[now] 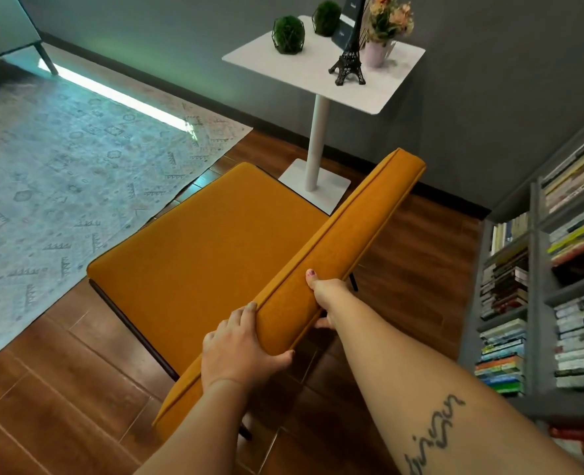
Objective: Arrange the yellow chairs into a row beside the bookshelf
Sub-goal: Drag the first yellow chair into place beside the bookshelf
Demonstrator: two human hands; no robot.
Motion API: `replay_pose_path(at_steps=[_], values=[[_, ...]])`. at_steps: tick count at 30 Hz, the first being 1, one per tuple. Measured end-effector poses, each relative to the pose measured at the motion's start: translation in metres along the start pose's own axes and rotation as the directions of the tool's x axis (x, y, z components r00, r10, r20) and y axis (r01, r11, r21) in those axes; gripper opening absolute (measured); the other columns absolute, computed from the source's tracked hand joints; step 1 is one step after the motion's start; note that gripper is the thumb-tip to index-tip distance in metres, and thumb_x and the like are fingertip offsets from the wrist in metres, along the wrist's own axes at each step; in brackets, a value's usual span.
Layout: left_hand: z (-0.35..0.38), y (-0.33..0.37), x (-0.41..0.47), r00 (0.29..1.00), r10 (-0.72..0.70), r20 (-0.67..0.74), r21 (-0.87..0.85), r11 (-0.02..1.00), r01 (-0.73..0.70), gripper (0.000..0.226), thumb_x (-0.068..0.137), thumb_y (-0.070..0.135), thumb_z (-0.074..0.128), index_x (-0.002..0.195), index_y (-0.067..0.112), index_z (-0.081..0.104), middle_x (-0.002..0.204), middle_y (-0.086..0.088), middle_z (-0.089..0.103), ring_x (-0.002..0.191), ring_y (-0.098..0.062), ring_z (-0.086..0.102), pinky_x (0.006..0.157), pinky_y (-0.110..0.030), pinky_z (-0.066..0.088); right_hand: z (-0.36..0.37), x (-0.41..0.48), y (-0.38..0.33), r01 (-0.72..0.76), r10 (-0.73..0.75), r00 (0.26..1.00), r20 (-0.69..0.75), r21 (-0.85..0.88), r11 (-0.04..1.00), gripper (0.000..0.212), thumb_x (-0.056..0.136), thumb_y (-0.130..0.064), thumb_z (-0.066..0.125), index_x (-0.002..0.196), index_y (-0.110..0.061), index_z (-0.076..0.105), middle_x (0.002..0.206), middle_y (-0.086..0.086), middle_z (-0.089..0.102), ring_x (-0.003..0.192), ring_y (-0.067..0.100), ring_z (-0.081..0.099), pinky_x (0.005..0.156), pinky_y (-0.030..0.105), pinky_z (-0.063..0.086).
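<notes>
yellow chair, left hand fingers clamped over its backrest, right hand fingers clamped there too, bookshelf at 3 o'clock

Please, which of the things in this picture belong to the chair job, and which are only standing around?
Belong to the job: yellow chair, gripped at its backrest by the left hand and the right hand; bookshelf.
Only standing around: white side table, Eiffel Tower model, flower pot, two green balls, rug.
</notes>
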State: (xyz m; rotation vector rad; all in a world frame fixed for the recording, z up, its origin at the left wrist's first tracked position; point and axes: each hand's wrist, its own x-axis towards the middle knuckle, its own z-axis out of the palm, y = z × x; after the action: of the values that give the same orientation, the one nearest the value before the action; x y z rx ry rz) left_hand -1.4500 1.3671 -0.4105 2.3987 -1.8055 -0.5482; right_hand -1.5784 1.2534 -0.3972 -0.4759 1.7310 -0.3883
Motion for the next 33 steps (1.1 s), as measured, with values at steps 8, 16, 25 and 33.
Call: replay_pose_path(at_steps=[8, 16, 25, 33], values=[[-0.002, 0.003, 0.028, 1.0, -0.008, -0.029, 0.011, 1.0, 0.008, 0.102, 0.07, 0.084, 0.047, 0.15, 0.028, 0.018, 0.149, 0.006, 0.037, 0.13, -0.015, 0.043, 0.105, -0.035, 0.039, 0.008, 0.02, -0.024, 0.008, -0.008, 1.0, -0.003, 0.0, 1.0, 0.074, 0.091, -0.046, 0.057, 0.148, -0.019, 0.017, 0.148, 0.018, 0.034, 0.131, 0.044, 0.039, 0.102, 0.059, 0.041], [-0.001, 0.005, 0.033, 0.998, -0.002, -0.061, 0.014, 1.0, 0.003, 0.091, 0.078, 0.083, 0.028, 0.15, 0.028, 0.02, 0.149, 0.007, 0.038, 0.13, -0.014, 0.044, 0.104, -0.034, 0.04, 0.009, 0.035, -0.03, -0.023, 0.023, 1.0, 0.0, -0.022, 0.999, 0.074, 0.091, -0.046, 0.057, 0.147, -0.017, 0.018, 0.146, 0.019, 0.035, 0.129, 0.044, 0.041, 0.1, 0.059, 0.042], [-0.002, 0.008, 0.047, 0.997, -0.005, -0.076, 0.026, 1.0, 0.007, 0.089, 0.079, 0.082, 0.026, 0.15, 0.028, 0.02, 0.148, 0.008, 0.039, 0.128, -0.013, 0.045, 0.104, -0.034, 0.04, 0.01, 0.048, -0.043, 0.0, 0.001, 1.0, 0.024, -0.053, 0.999, 0.077, 0.09, -0.048, 0.058, 0.148, -0.019, 0.016, 0.146, 0.018, 0.033, 0.129, 0.045, 0.04, 0.099, 0.06, 0.044], [-0.006, 0.015, 0.067, 0.997, -0.014, -0.079, 0.04, 0.999, 0.017, 0.089, 0.079, 0.083, 0.025, 0.15, 0.029, 0.019, 0.147, 0.009, 0.039, 0.127, -0.013, 0.046, 0.102, -0.033, 0.042, 0.012, 0.064, -0.064, -0.008, 0.009, 1.0, 0.014, -0.095, 0.995, 0.077, 0.089, -0.051, 0.057, 0.146, -0.016, 0.017, 0.144, 0.02, 0.035, 0.127, 0.045, 0.042, 0.097, 0.057, 0.046]])
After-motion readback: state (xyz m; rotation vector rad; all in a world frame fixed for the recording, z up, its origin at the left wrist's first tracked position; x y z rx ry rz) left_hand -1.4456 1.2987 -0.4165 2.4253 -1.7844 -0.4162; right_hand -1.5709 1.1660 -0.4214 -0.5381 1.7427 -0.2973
